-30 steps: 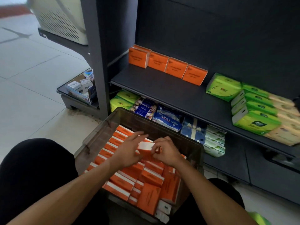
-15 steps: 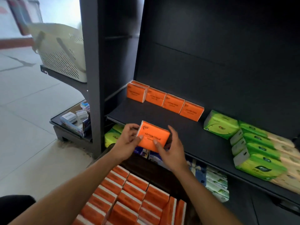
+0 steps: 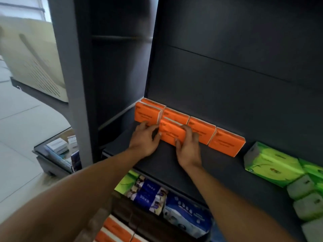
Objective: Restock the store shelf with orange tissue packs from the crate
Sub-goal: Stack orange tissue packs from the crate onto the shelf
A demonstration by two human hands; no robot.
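An orange tissue pack stands on the dark shelf, in front of the second pack of the back row. My left hand grips its left end and my right hand grips its right end. Behind it a row of orange packs lines the shelf's back wall, with a doubled pair at the left end. The crate shows at the bottom edge, with several orange packs inside; most of it is out of frame.
Green tissue packs fill the shelf's right side. Blue and green packs sit on the lower shelf. A grey upright post stands at left, with a cream basket and a low shelf of small boxes beyond.
Both hands lifted one orange pack out of the crate, carried it up and forward, and now hold it down on the shelf against the back row. My view rose from crate to shelf.
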